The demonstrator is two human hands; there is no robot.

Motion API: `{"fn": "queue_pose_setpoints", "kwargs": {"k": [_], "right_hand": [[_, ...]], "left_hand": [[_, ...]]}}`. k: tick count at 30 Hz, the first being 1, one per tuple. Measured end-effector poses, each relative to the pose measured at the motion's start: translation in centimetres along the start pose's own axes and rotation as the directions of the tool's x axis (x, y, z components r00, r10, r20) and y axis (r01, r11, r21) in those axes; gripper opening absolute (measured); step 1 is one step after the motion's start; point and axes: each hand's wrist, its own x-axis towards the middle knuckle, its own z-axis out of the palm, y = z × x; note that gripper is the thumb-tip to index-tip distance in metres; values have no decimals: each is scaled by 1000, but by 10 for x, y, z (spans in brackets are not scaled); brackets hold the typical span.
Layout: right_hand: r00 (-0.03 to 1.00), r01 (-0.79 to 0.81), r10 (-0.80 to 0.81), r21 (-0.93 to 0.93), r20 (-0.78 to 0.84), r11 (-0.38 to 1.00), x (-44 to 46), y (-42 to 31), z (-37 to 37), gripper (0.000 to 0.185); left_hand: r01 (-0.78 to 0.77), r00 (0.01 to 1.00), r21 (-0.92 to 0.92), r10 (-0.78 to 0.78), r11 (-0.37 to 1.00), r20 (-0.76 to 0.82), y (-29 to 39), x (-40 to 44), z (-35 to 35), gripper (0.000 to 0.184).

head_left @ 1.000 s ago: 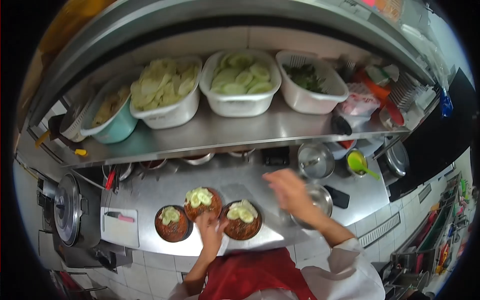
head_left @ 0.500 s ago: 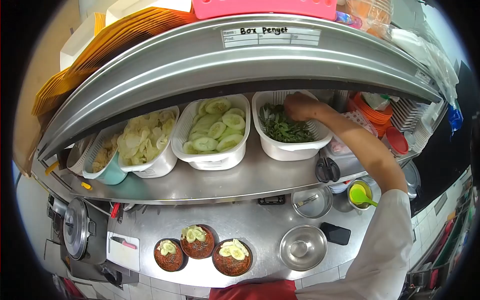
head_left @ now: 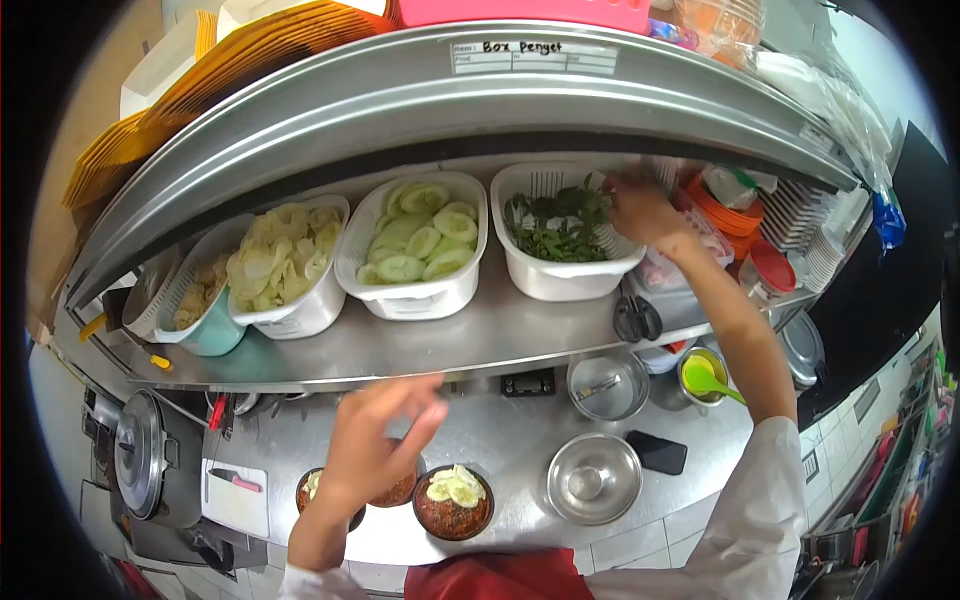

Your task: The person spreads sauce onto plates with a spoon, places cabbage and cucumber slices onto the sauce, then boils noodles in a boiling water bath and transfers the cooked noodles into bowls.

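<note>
My right hand [head_left: 640,208] is over the right rim of a white basket [head_left: 565,285] that holds green leafy herbs [head_left: 560,222]. Its fingers are blurred and partly turned away, so I cannot make out whether leaves are in them. My left hand [head_left: 378,432] is raised above the counter, fingers apart and holding nothing. Below it, a dark bowl of red sauce [head_left: 390,490] is mostly covered, and another bowl [head_left: 308,492] shows at its left. To the right, a third dark bowl of red sauce [head_left: 452,515] carries pale cucumber slices [head_left: 455,486].
Along the shelf stand baskets of cucumber slices [head_left: 420,240] and pale shredded leaves [head_left: 285,255]. Black-handled scissors [head_left: 637,318] lie at the shelf edge. A steel bowl [head_left: 594,500], a phone [head_left: 656,453] and a cutting board with a knife [head_left: 235,497] rest on the counter.
My left hand has come into view above the bowls. My right hand has shifted from inside the herb basket toward its right rim, and the herbs lie differently. The view has shifted slightly.
</note>
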Motion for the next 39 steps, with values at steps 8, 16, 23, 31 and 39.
{"fn": "queue_pose_setpoints", "kwargs": {"k": [8, 16, 23, 31, 39], "right_hand": [[914, -347, 207, 410, 349, 843, 10, -65, -81, 39], [909, -392, 244, 890, 338, 230, -47, -152, -94, 44], [788, -439, 260, 806, 557, -396, -163, -279, 29, 23], [513, -830, 427, 556, 744, 29, -260, -359, 186, 13], [700, -684, 440, 351, 562, 639, -262, -357, 221, 18]], "left_hand": [[-114, 974, 87, 128, 990, -185, 13, 81, 27, 22], [41, 996, -509, 5, 860, 89, 7, 78, 26, 25], [391, 920, -443, -341, 807, 191, -116, -97, 60, 18], [165, 974, 260, -198, 951, 107, -200, -234, 154, 19], [91, 982, 377, -145, 922, 119, -208, -227, 178, 40]]}}
